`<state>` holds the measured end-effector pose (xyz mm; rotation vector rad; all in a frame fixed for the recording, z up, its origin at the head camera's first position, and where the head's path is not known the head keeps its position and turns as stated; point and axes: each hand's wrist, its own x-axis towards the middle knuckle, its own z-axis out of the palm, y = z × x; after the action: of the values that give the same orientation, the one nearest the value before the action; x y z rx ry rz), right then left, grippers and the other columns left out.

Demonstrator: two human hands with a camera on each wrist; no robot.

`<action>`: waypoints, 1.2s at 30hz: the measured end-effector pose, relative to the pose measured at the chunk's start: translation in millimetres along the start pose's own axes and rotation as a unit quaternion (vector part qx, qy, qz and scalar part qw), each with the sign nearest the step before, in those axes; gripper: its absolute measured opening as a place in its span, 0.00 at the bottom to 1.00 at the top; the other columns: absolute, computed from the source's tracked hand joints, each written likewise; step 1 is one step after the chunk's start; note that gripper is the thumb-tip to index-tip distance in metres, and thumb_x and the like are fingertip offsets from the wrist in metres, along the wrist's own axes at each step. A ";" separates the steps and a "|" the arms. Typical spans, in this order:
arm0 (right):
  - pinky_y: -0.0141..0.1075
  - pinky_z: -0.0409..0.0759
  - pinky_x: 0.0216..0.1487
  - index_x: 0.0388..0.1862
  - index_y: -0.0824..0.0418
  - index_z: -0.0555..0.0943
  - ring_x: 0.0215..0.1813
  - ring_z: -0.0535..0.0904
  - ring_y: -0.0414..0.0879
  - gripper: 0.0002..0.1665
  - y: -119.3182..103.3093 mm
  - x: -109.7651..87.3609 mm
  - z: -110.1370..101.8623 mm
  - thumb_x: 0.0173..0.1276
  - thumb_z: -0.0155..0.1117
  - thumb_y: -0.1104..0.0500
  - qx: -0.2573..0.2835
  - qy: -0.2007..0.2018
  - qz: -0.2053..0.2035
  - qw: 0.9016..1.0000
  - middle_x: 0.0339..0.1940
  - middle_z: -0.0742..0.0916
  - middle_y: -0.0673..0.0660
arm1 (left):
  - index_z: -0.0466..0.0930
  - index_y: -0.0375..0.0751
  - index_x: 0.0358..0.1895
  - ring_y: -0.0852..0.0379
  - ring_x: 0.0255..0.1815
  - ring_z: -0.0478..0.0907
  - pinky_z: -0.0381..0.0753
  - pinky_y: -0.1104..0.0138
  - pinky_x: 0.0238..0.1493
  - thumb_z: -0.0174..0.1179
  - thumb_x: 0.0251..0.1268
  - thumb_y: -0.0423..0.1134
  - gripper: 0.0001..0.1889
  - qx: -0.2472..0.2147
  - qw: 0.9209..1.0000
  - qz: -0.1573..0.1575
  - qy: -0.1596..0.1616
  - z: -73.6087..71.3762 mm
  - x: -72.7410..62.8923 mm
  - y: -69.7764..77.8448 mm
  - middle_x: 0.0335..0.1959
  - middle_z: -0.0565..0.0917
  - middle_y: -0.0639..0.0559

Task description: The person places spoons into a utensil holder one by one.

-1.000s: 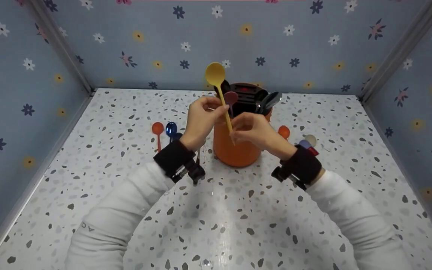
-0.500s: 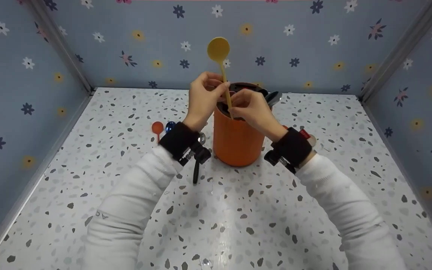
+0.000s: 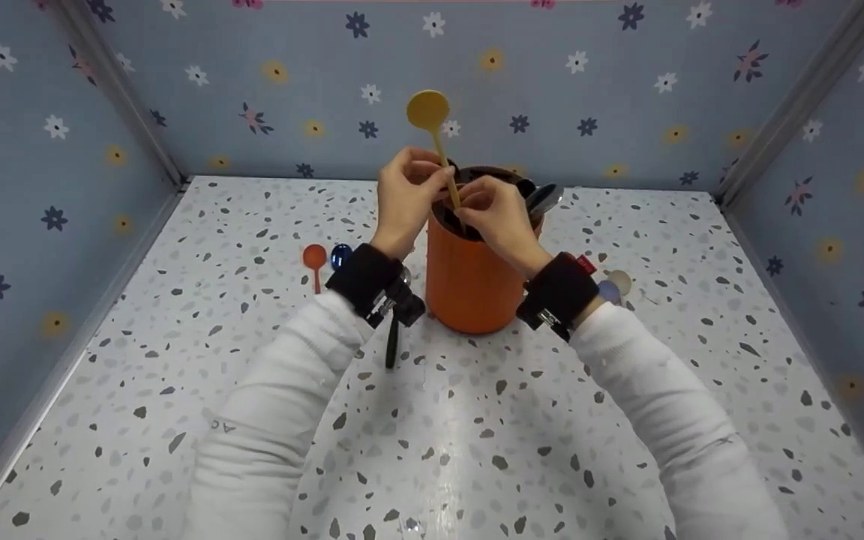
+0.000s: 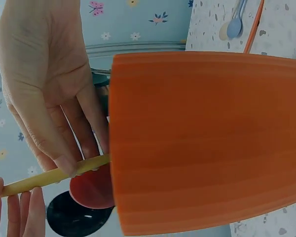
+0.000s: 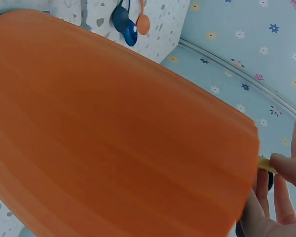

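A long yellow spoon (image 3: pixel 428 111) stands handle-down, tilted, over the mouth of the orange utensil holder (image 3: pixel 473 289). My left hand (image 3: pixel 407 199) pinches its handle below the bowl. Lower on the same handle, my right hand (image 3: pixel 501 219) pinches it between thumb and fingers, right at the holder's rim. In the left wrist view, the handle's lower end passes behind the rim. A red spoon (image 4: pixel 92 188) and a black ladle-like spoon (image 4: pixel 71 217) lean out of the holder there. More dark utensils stand inside, along with a shiny spoon (image 3: pixel 547 199) at the right.
Left of the holder lie an orange-red spoon (image 3: pixel 314 256), a blue spoon (image 3: pixel 340 256) and a black-handled utensil (image 3: pixel 392 345). A lilac spoon (image 3: pixel 608 291) and a beige one (image 3: pixel 619 282) are at the right. Flowered walls (image 3: pixel 432 67) enclose the speckled table (image 3: pixel 432 450).
Both hands have risen from in front of the holder to its mouth, bringing the yellow spoon with them. Over the last half second the spoon has dipped slightly and tilted left.
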<state>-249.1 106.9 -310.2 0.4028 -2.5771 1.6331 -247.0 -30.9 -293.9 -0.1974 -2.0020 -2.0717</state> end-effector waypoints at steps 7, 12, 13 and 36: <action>0.38 0.81 0.50 0.50 0.72 0.78 0.53 0.82 0.59 0.11 9.6 0.6 3.9 0.71 0.59 0.69 -0.023 0.011 -0.003 1.000 0.49 0.85 0.71 | 0.77 0.26 0.50 0.48 0.42 0.82 0.87 0.62 0.50 0.58 0.68 0.25 0.10 0.006 1.000 0.001 -0.008 0.6 -1.7 -11.2 0.39 0.83 0.38; 0.37 0.81 0.50 0.50 0.71 0.77 0.53 0.81 0.58 0.11 9.9 -3.1 4.1 0.71 0.59 0.68 -0.016 0.030 0.010 0.999 0.50 0.84 0.70 | 0.78 0.25 0.52 0.51 0.42 0.81 0.86 0.65 0.50 0.58 0.68 0.25 0.12 0.022 0.999 -0.023 -0.002 -2.2 -1.3 -18.6 0.45 0.82 0.33; 0.37 0.81 0.50 0.50 0.71 0.77 0.53 0.81 0.58 0.11 9.8 -4.7 3.6 0.71 0.60 0.68 -0.013 0.035 0.011 0.999 0.50 0.84 0.69 | 0.78 0.25 0.52 0.54 0.40 0.80 0.87 0.66 0.49 0.58 0.68 0.25 0.12 0.026 0.999 -0.027 0.004 -3.7 -1.0 -19.7 0.46 0.82 0.33; 0.27 0.82 0.48 0.45 0.74 0.79 0.38 0.80 0.33 0.10 3.1 -47.2 1.8 0.67 0.63 0.71 0.069 -0.023 -0.057 0.996 0.40 0.86 0.62 | 0.79 0.20 0.48 0.67 0.24 0.75 0.85 0.76 0.32 0.57 0.65 0.24 0.11 0.003 0.991 -0.085 0.103 -57.4 -6.8 -60.2 0.27 0.77 0.55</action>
<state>-204.2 115.3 -322.8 0.5915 -2.4295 1.7869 -252.4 -86.1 -356.3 0.1869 -1.9586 -2.0880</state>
